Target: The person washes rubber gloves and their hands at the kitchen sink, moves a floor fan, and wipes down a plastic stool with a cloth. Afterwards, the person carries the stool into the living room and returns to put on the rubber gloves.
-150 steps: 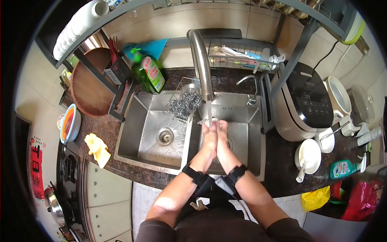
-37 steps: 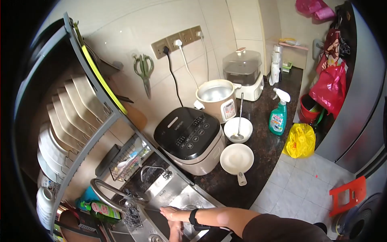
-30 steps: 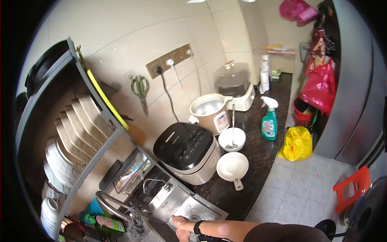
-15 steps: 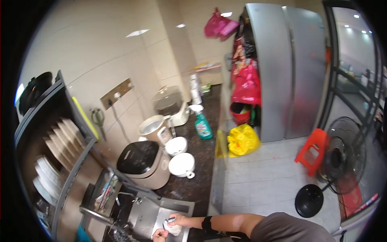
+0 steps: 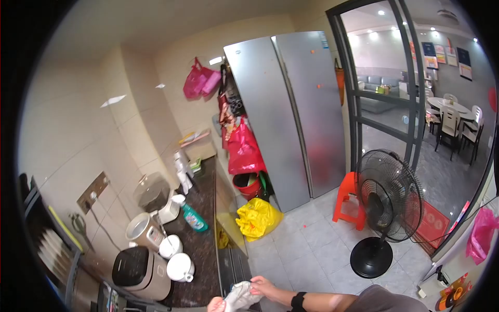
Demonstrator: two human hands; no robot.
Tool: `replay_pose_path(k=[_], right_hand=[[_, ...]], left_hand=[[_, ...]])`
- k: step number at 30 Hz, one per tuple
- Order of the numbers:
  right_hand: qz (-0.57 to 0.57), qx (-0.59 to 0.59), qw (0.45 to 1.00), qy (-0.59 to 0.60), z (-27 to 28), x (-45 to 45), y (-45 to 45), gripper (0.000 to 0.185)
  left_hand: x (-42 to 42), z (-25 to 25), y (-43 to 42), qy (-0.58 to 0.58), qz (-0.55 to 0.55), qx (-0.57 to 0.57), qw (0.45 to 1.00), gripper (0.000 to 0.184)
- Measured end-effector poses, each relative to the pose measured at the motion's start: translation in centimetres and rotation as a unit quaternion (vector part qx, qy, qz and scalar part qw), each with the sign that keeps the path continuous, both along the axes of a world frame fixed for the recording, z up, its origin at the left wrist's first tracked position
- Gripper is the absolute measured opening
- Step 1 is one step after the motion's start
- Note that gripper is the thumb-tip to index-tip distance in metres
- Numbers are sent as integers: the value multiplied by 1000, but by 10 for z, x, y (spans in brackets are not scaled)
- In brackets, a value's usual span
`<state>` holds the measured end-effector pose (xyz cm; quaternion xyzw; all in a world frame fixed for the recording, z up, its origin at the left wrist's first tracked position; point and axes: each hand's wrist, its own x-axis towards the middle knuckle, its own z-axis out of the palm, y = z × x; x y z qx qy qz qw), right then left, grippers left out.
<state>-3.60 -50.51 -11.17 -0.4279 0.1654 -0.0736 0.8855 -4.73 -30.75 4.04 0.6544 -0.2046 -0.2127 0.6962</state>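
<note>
"Head view: where's the pale cloth point(image 5: 240, 297)?"

"Between both hands, near the countertop point(image 5: 201, 250), low in view."

"And the fingers?"

"Right hand point(image 5: 263, 287) pinches one side, fingers nearly closed; left hand point(image 5: 216, 304) grips the other, fingers curled. How tightly, I can't tell."

A silver fridge point(image 5: 291, 119) stands on grey tiled floor point(image 5: 312, 247) beside glass doors point(image 5: 382, 67).

Room evenly lit; ceiling lights glared beyond glass door point(image 5: 380, 78); refrigerator point(image 5: 291, 119) shone; edges bowed, black corners
</note>
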Motion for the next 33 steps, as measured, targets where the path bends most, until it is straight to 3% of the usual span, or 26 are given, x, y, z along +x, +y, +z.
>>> replay_pose_path(k=[1,2,3,5,6,7,8,11,12,13,15,18,20,21,22,23,24,25,27,28,29,31,32,33], right_hand=[[7,58,998,22,-2,-14,-15,31],[15,115,992,44,-5,-28,-30,34],[174,175,967,-57,-63,-14,-51,31],[150,254,955,-20,-52,-48,-101,30],[140,274,951,-12,-48,-60,-124,30],[128,283,950,-9,-43,-67,-146,29],[114,289,950,-13,-37,-72,-168,29],[52,299,952,-30,-18,-80,-229,29],[33,302,952,-35,-9,-80,-246,29],[14,302,952,-39,0,-78,-262,29],[-29,304,952,-38,21,-75,-292,29],[-80,310,947,-31,26,-67,-327,29],[-15,306,936,-172,-14,-54,-346,31],[-26,307,936,-172,-24,-47,-349,31],[-56,323,935,-133,-32,-38,-352,31],[-87,340,932,-93,-41,-31,-355,30],[-89,309,932,-167,-53,-25,-362,30],[-102,308,931,-165,-45,-23,-371,30],[-140,256,954,-66,-31,-11,-394,31],[-71,305,939,-142,-45,-9,-412,33],[-87,303,938,-143,-43,0,-420,33],[-235,181,947,124,-18,9,-432,35],[-320,18,914,249,0,13,-429,39],[-337,24,907,251,-16,17,-432,39]], left_hand=[[-9,18,-36,-38,-56,-6,998,23],[-16,7,-68,-257,10,33,966,31],[-23,-5,-101,-258,1,31,966,31],[-30,-32,-166,66,-94,-64,991,56],[-24,-58,-194,111,-114,-44,986,60],[-28,-51,-224,153,-137,-22,978,63],[-42,-41,-247,143,-98,-19,985,55],[-29,-36,-311,206,-225,7,952,44],[-23,-52,-328,249,-237,-112,932,35],[-7,-65,-346,247,-250,-109,930,35],[33,-76,-379,374,-353,-67,855,37],[61,-88,-400,272,-408,17,871,45],[66,-98,-417,236,-415,52,877,47],[68,-107,-431,239,-423,56,872,47],[73,-120,-449,33,-406,134,903,44],[78,-132,-463,-176,-370,201,890,41],[81,-134,-477,-121,-391,168,897,32],[84,-114,-495,-116,-402,166,893,32],[97,-78,-527,-85,-395,275,873,31],[135,-151,-545,-27,-430,158,888,26],[147,-142,-556,-26,-444,156,882,26],[162,-110,-572,275,-475,-15,836,25],[183,-115,-583,315,-495,-18,810,24],[192,-113,-592,318,-508,-11,800,24]])
